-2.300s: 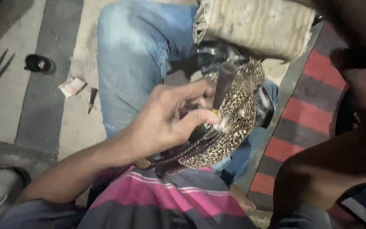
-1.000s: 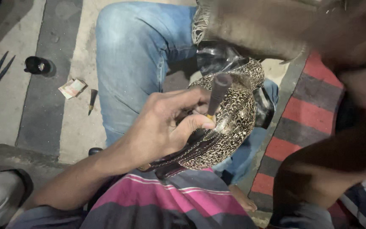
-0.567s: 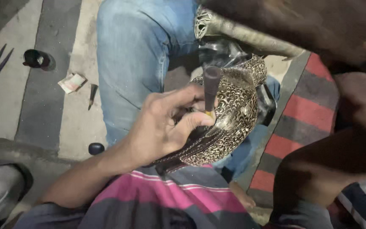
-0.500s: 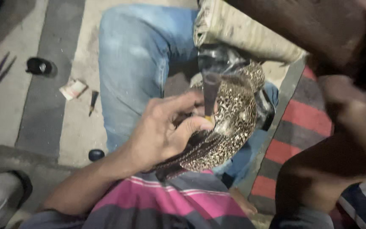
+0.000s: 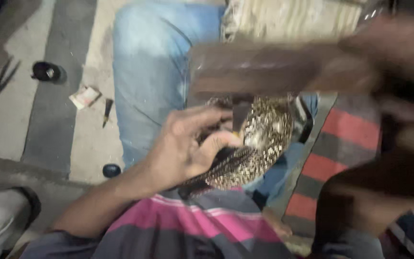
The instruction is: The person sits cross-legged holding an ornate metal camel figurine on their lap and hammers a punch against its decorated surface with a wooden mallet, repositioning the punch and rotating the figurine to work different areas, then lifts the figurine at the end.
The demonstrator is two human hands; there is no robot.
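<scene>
Your jeans leg (image 5: 152,72) fills the upper middle, with a striped red mat (image 5: 334,158) at right. A blurred brown tool handle (image 5: 264,67) sweeps across the top; your right hand (image 5: 403,62) is motion-smeared at its far end, so I can't tell the grip. The glittery embellished shoe (image 5: 257,148) sits on your lap against the jeans. Your left hand (image 5: 188,144) is closed around it, thumb pressed on the upper. Small bits on the floor at left: pliers (image 5: 3,74), a dark cap (image 5: 111,170).
</scene>
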